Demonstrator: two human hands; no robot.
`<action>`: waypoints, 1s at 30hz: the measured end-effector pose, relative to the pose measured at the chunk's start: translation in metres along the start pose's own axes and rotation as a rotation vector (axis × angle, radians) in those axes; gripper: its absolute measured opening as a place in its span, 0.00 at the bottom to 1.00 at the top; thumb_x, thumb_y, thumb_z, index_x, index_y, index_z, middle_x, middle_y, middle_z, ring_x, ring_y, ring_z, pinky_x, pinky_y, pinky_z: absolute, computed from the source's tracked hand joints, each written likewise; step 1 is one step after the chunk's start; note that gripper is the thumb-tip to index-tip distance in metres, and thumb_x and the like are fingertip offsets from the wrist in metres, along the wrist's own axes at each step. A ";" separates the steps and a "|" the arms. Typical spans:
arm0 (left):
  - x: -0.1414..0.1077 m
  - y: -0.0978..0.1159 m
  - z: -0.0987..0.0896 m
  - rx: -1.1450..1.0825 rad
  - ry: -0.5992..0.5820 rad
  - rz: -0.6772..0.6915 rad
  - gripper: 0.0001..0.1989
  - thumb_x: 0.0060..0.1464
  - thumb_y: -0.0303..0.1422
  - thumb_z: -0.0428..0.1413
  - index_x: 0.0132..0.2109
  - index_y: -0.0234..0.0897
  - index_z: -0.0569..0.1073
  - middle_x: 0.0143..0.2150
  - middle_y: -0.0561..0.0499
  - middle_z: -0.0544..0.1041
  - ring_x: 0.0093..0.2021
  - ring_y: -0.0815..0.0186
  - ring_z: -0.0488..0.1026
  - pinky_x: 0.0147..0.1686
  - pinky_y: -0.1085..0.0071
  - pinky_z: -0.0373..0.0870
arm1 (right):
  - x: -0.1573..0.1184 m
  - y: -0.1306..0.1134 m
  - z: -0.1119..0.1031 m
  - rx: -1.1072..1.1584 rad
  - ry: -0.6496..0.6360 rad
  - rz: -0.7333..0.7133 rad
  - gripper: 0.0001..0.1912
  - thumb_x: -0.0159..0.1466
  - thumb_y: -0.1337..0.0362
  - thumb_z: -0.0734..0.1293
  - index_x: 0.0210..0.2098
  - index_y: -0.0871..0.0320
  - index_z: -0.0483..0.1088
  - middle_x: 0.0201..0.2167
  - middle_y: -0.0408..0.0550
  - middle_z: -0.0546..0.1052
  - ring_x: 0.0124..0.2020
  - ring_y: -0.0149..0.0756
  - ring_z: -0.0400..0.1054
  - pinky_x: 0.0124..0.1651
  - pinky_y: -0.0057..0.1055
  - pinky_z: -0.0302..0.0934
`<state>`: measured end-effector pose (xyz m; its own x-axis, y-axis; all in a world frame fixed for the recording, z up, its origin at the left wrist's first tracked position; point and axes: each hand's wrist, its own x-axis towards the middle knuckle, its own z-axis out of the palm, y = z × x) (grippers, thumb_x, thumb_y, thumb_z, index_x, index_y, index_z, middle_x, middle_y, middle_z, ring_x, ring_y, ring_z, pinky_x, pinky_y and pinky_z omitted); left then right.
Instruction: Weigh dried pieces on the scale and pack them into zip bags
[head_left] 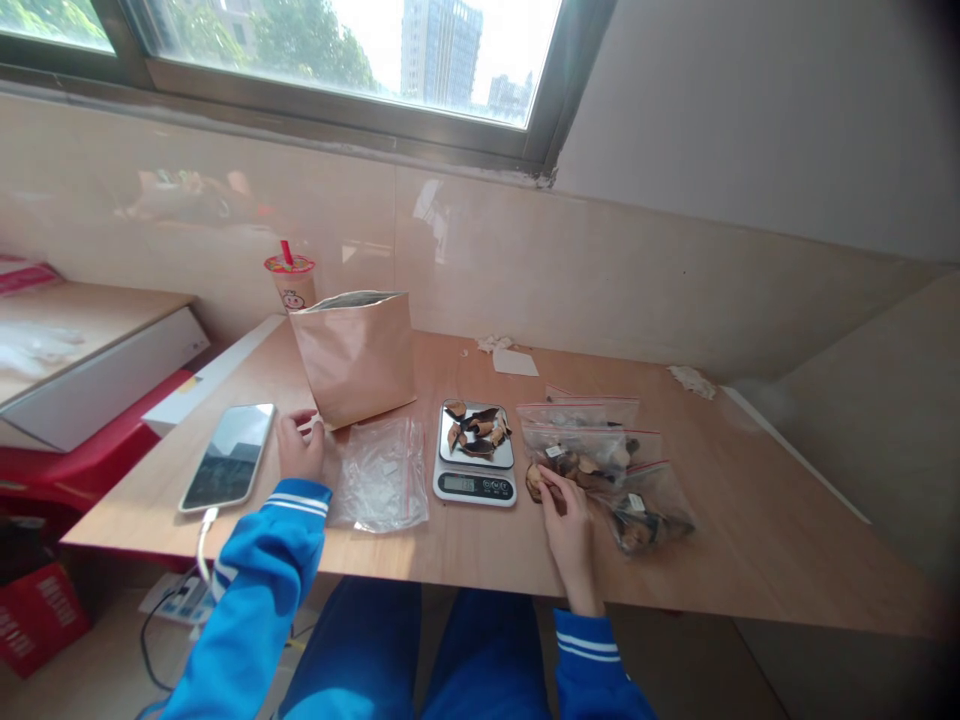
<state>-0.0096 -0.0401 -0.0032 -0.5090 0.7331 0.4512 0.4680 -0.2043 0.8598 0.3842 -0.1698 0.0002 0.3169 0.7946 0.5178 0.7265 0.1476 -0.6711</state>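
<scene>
My right hand pinches a dried brown slice to the right of a small digital scale. Several dark brown, curled dried pieces lie on the scale's pan; its display is lit, but I cannot read the figures clearly. My left hand is closed beside the lower corner of an upright brown paper pouch, with a small pale bit at the fingertips that I cannot make out. Between that hand and the scale lie clear zip bags. Filled zip bags of similar dried pieces lie beside my right hand.
A phone with a white charging cable lies on the left of the wooden table. Behind the pouch stands a drink cup with a red straw. A white paper and crumpled tissue lie near the wall.
</scene>
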 end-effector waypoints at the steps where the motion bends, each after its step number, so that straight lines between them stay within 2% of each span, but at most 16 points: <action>1: -0.001 0.001 -0.001 0.005 0.000 -0.003 0.09 0.50 0.33 0.54 0.40 0.37 0.69 0.41 0.45 0.68 0.43 0.59 0.71 0.42 0.59 0.75 | 0.001 -0.002 0.000 -0.003 0.016 -0.011 0.17 0.67 0.56 0.59 0.47 0.57 0.74 0.44 0.56 0.78 0.46 0.44 0.71 0.49 0.42 0.66; 8: -0.002 0.008 -0.004 0.055 0.002 0.003 0.07 0.50 0.32 0.51 0.37 0.37 0.69 0.38 0.47 0.72 0.40 0.61 0.72 0.37 0.63 0.74 | 0.002 -0.022 -0.011 -0.071 0.051 -0.146 0.14 0.68 0.61 0.60 0.48 0.55 0.74 0.44 0.51 0.79 0.45 0.42 0.71 0.50 0.41 0.66; 12: -0.005 0.019 -0.007 0.079 -0.003 0.061 0.06 0.50 0.30 0.48 0.34 0.38 0.70 0.35 0.48 0.74 0.35 0.62 0.71 0.37 0.63 0.72 | 0.004 -0.033 -0.011 -0.086 0.042 -0.162 0.15 0.69 0.62 0.59 0.49 0.55 0.74 0.44 0.52 0.79 0.44 0.41 0.72 0.49 0.40 0.68; 15: -0.009 0.027 -0.009 0.083 -0.032 0.117 0.06 0.50 0.30 0.48 0.31 0.39 0.71 0.33 0.49 0.74 0.34 0.63 0.71 0.36 0.64 0.71 | 0.014 -0.043 -0.005 -0.066 -0.005 -0.195 0.16 0.69 0.63 0.57 0.50 0.54 0.73 0.44 0.52 0.79 0.45 0.40 0.72 0.51 0.40 0.68; 18: -0.010 0.030 -0.011 0.084 -0.039 0.141 0.07 0.50 0.30 0.48 0.31 0.39 0.71 0.33 0.49 0.75 0.34 0.63 0.72 0.35 0.66 0.71 | 0.028 -0.050 0.001 -0.059 -0.124 -0.284 0.17 0.69 0.66 0.56 0.51 0.53 0.74 0.44 0.50 0.78 0.48 0.40 0.71 0.54 0.40 0.67; 21: -0.009 0.031 -0.011 0.088 -0.027 0.145 0.07 0.49 0.30 0.47 0.31 0.38 0.70 0.31 0.50 0.75 0.33 0.64 0.72 0.32 0.69 0.71 | 0.036 -0.047 0.001 -0.078 -0.186 -0.369 0.18 0.69 0.69 0.57 0.50 0.52 0.74 0.44 0.50 0.78 0.49 0.40 0.71 0.54 0.40 0.67; 25: -0.009 0.032 -0.010 0.095 -0.030 0.143 0.08 0.48 0.30 0.47 0.30 0.37 0.71 0.31 0.51 0.75 0.33 0.66 0.72 0.29 0.72 0.70 | 0.029 -0.032 -0.005 -0.096 -0.187 -0.420 0.20 0.68 0.72 0.56 0.51 0.50 0.74 0.45 0.49 0.78 0.48 0.38 0.73 0.53 0.37 0.69; 30: -0.009 0.031 -0.011 0.111 -0.055 0.144 0.10 0.49 0.29 0.46 0.29 0.36 0.72 0.31 0.50 0.75 0.34 0.67 0.72 0.32 0.73 0.69 | 0.023 -0.024 -0.007 -0.067 -0.225 -0.460 0.25 0.67 0.76 0.55 0.57 0.48 0.69 0.49 0.45 0.77 0.51 0.36 0.71 0.55 0.36 0.68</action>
<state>0.0016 -0.0596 0.0221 -0.3926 0.7364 0.5510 0.6110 -0.2390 0.7547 0.3782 -0.1592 0.0315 -0.1780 0.7647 0.6193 0.7998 0.4790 -0.3617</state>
